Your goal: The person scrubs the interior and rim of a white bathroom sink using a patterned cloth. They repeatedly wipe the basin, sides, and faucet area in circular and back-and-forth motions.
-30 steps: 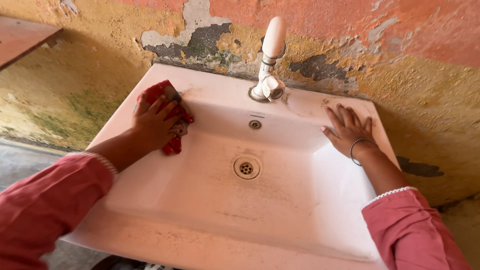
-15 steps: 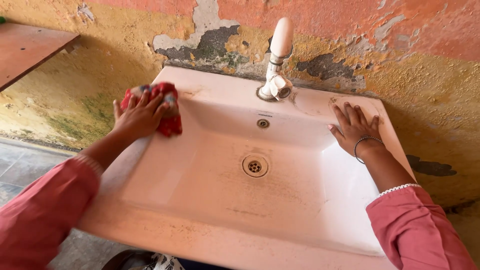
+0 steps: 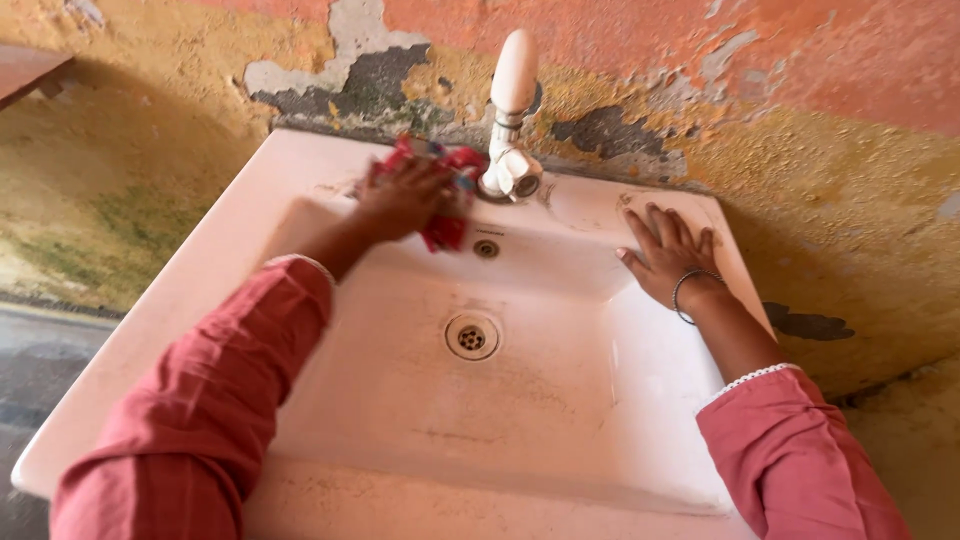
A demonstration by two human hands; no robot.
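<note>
Left hand [image 3: 405, 195] is closed on a red cloth [image 3: 445, 200], which is pressed to the back ledge of the white sink [image 3: 200, 270], just beside the tap [image 3: 510, 120] base. Motion blur there, so grip detail can't be told. Right hand [image 3: 665, 255] is laid open and flat on the sink's right rim, fingers spread, nothing held. Drain [image 3: 472, 337] is seen mid-basin, well apart from both hands. Peeling wall [image 3: 800, 120] is seen behind.
</note>
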